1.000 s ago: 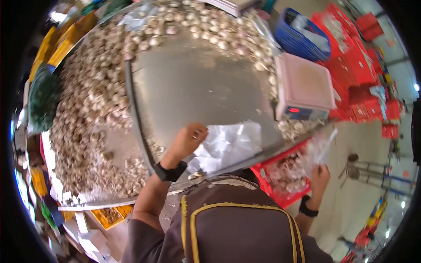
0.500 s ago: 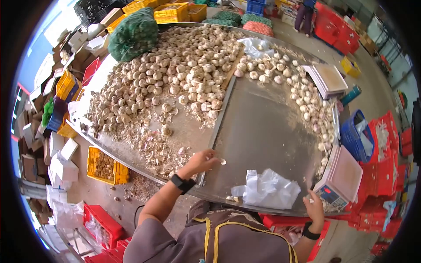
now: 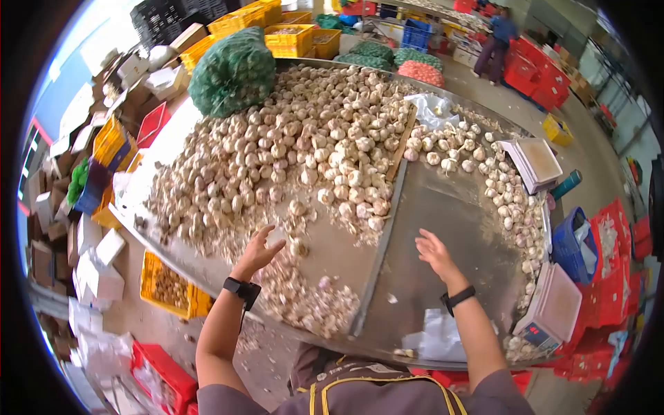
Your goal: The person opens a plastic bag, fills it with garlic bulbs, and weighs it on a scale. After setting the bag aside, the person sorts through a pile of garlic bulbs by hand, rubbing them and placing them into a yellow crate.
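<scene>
Whitish garlic (image 3: 277, 138) lies heaped across the left part of the bench (image 3: 449, 214), behind loose skins (image 3: 311, 301). Left hand (image 3: 258, 254): grip part-open and empty, above the skins. Right hand (image 3: 436, 253): grip open, empty, above bare metal.

Your one view comes from your head, looking forward and steeply down over your apron (image 3: 384, 398); the counter (image 3: 443, 207) sits close below, the floor (image 3: 512, 111) beyond, and a dark round rim closes the corners.
</scene>
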`<state>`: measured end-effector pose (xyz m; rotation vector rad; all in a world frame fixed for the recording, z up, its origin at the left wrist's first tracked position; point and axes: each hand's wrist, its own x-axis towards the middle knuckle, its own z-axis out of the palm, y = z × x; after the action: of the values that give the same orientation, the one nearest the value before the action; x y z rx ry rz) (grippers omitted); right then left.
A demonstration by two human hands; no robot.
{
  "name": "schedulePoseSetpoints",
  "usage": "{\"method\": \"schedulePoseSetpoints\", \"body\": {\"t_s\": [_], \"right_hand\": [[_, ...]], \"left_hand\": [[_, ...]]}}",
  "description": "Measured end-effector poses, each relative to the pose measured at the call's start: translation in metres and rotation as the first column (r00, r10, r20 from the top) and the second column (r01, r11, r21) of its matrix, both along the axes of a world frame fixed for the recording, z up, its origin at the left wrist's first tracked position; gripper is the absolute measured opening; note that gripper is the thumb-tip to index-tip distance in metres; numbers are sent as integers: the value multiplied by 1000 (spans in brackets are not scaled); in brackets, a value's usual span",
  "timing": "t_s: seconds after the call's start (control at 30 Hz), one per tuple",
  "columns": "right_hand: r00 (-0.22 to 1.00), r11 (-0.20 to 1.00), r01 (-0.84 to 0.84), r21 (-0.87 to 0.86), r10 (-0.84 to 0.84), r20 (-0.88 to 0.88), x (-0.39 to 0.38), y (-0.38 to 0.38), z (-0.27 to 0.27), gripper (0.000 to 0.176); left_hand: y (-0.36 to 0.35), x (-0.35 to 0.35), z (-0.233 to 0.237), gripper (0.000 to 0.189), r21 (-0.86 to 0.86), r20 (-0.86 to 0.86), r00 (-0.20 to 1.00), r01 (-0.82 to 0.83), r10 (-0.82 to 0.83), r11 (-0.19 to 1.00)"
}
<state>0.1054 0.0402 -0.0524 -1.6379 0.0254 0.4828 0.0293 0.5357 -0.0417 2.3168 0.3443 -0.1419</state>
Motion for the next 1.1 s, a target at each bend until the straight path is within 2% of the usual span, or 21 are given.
{"method": "schedulePoseSetpoints", "body": {"t_s": [0.07, 0.1, 0.13, 0.2, 0.23, 0.3, 0.37, 0.43, 0.5, 0.57, 0.63, 0.7, 0.73, 0.77, 0.83, 0.9, 0.97, 1.0, 1.03, 1.07, 1.1], "right_hand": [[992, 999, 41, 0, -41, 121, 44, 54, -24, 65], [968, 992, 91, -92, -66, 243, 69, 80, -36, 66], [931, 972, 143, -188, -68, 360, 97, 102, -46, 68], [886, 939, 254, -232, -130, 446, 146, 136, -69, 73], [887, 931, 277, -239, -152, 436, 161, 149, -64, 73], [906, 842, 309, -441, -120, 405, 191, 172, -40, 78], [902, 835, 306, -457, -101, 419, 221, 187, -25, 80], [921, 854, 239, -462, -49, 386, 265, 197, -29, 83], [910, 832, 218, -509, 15, 415, 302, 205, -41, 87], [918, 796, 181, -577, 75, 390, 333, 217, -47, 93], [967, 718, 90, -691, 103, 233, 340, 228, -49, 98], [932, 679, 118, -724, 177, 318, 344, 229, -77, 97], [941, 658, 109, -745, 172, 290, 337, 228, -86, 96], [947, 639, 95, -763, 179, 268, 330, 228, -86, 95], [960, 668, 15, -744, 198, 197, 307, 236, -80, 89], [923, 703, -69, -708, 315, 222, 271, 240, -75, 86], [906, 694, -94, -714, 357, 228, 224, 251, -61, 88], [910, 727, -33, -686, 305, 280, 196, 256, -56, 87], [907, 753, 36, -657, 251, 337, 173, 258, -52, 86], [940, 784, 24, -620, 193, 281, 151, 259, -51, 84], [942, 785, -1, -619, 209, 264, 129, 256, -50, 84]], "left_hand": [[27, 54, 4, 73, 30, 36, 994, 98, -99, 995], [44, 86, 1, 73, 83, 145, 965, 207, -218, 975], [55, 117, 3, 73, 83, 150, 955, 244, -255, 966], [65, 172, 16, 73, 72, 150, 941, 296, -303, 953], [65, 197, 26, 73, 75, 145, 934, 318, -326, 945], [56, 249, 41, 71, 128, 146, 878, 440, -456, 889], [42, 309, 44, 72, 173, 99, 836, 520, -540, 837], [24, 371, 31, 74, 408, 111, 815, 485, -569, 774], [9, 428, 20, 78, 481, 69, 818, 474, -571, 737], [0, 480, -4, 80, 432, 31, 825, 498, -565, 752], [-12, 508, -27, 81, 475, -32, 817, 519, -576, 710], [-18, 516, -45, 83, 441, -120, 811, 561, -573, 701], [-16, 518, -40, 84, 384, -257, 756, 651, -602, 655], [-14, 509, -36, 84, 372, -288, 755, 655, -589, 658], [-9, 470, -31, 84, 311, -154, 735, 670, -660, 674], [-5, 426, -27, 80, 263, -54, 685, 712, -727, 651], [-5, 383, -28, 78, 535, -143, 674, 669, -725, 516], [2, 357, -34, 78, 516, -173, 685, 675, -707, 528], [7, 334, -40, 78, 569, -67, 662, 640, -747, 516], [12, 311, -46, 78, 619, 39, 623, 599, -781, 508], [17, 286, -44, 78, 608, 26, 637, 601, -770, 518]]}}
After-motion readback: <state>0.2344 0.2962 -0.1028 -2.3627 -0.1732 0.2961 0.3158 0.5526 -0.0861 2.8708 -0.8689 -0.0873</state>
